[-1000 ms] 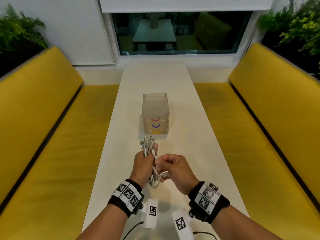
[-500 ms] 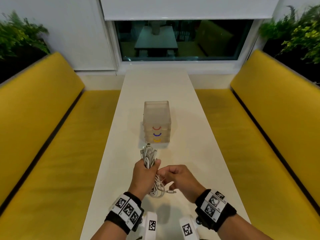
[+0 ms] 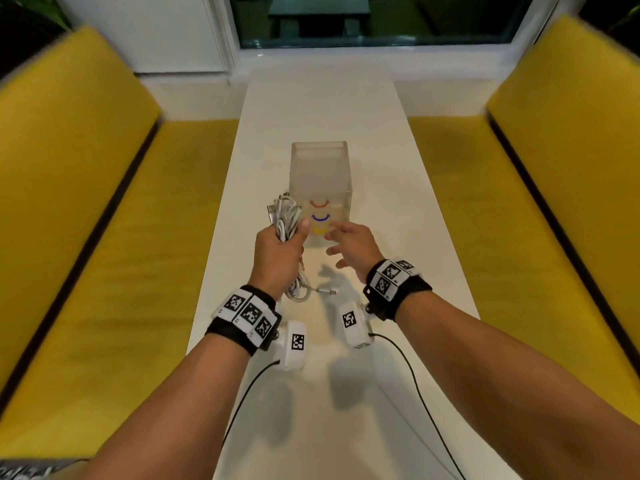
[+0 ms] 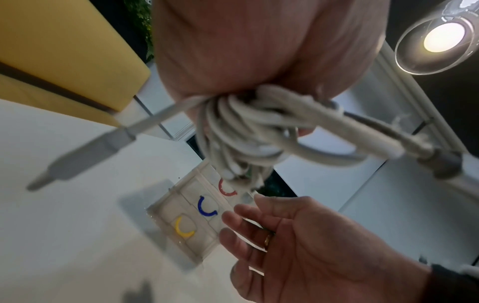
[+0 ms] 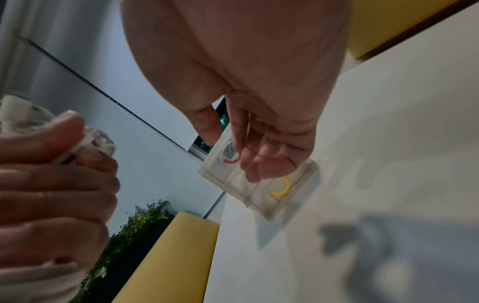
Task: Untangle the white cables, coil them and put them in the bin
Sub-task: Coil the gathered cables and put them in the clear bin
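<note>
A long white tabletop (image 3: 322, 109) runs away from the person between two yellow benches, one on the left (image 3: 104, 209) and one on the right (image 3: 540, 209); at its far end stands a white wall with a dark window (image 3: 374, 19). On the middle of the tabletop stands the bin (image 3: 320, 178), a frosted clear box with a red, a blue and a yellow arc down its near face.

The left hand (image 3: 277, 254) is closed round the cables (image 3: 285, 216), a white bundle held up just left of the bin's near corner; the loops stick out above the fist, and below it a loop and a plug end (image 3: 325, 291) hang near the tabletop; whether they touch it cannot be told. The right hand (image 3: 353, 245) holds nothing; its fingers are spread and loosely bent, close in front of the bin's near face, beside the yellow arc; contact cannot be told.

Both wrists wear black bands with black-and-white markers, a white camera unit under each, dark leads trailing toward the person.

The head view is blurred toward its edges. The left wrist view alone shows a lit round lamp (image 4: 443, 37) overhead, a ring (image 4: 268, 239) on a finger of the right hand (image 4: 318, 252), and the cables (image 4: 249, 131) wound in several turns with two plugs standing out. The right wrist view alone shows green plants (image 5: 137, 227) behind the left bench, and the left hand (image 5: 51, 184) from the finger side, fingers wrapped over the bundle; here the right hand (image 5: 259, 127) partly covers the bin (image 5: 261, 198).
</note>
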A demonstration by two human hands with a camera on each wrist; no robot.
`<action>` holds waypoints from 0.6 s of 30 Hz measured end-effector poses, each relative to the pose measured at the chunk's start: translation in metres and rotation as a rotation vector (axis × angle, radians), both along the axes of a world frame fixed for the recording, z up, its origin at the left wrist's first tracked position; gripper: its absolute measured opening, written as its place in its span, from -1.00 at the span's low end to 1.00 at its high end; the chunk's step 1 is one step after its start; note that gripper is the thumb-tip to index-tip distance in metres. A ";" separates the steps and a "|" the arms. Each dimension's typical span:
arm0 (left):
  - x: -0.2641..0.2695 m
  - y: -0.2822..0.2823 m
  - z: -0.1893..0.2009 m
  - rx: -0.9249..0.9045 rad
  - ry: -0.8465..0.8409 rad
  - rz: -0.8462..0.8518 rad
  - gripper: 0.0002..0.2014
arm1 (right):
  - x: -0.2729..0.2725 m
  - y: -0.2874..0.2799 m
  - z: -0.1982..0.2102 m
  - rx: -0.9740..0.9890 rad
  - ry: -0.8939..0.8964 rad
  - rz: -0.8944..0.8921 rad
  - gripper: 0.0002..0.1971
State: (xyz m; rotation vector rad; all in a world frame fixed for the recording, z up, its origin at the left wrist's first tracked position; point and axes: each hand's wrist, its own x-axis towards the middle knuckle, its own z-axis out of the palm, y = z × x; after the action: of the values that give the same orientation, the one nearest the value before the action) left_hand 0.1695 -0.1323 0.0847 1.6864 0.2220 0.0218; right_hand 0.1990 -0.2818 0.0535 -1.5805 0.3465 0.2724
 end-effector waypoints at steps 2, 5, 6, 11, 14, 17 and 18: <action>0.009 0.002 0.002 0.017 -0.020 0.002 -0.66 | 0.013 0.008 -0.003 0.025 0.005 -0.018 -0.74; 0.022 0.004 0.004 0.061 -0.030 0.005 -0.66 | 0.029 0.020 -0.007 0.118 0.013 -0.102 -0.66; 0.026 0.005 0.003 0.077 -0.030 0.007 -0.66 | 0.034 0.024 -0.008 0.152 0.010 -0.136 -0.73; 0.038 0.007 -0.005 0.157 -0.027 -0.016 -0.69 | 0.052 0.045 -0.018 0.268 0.044 -0.322 -0.76; 0.044 0.011 -0.010 0.201 0.007 -0.025 -0.60 | 0.058 0.048 -0.025 0.288 0.085 -0.432 -0.79; 0.049 0.013 -0.010 0.214 0.075 -0.002 -0.55 | 0.064 0.044 -0.027 0.262 0.133 -0.465 -0.94; 0.050 0.013 -0.009 0.206 0.102 0.003 -0.59 | 0.066 0.042 -0.027 0.249 0.147 -0.462 -0.92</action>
State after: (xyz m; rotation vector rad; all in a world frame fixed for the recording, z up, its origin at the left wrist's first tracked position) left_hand 0.2195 -0.1188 0.0759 1.8943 0.3066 -0.0405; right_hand 0.2654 -0.2397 0.0270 -1.1990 0.7491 0.0689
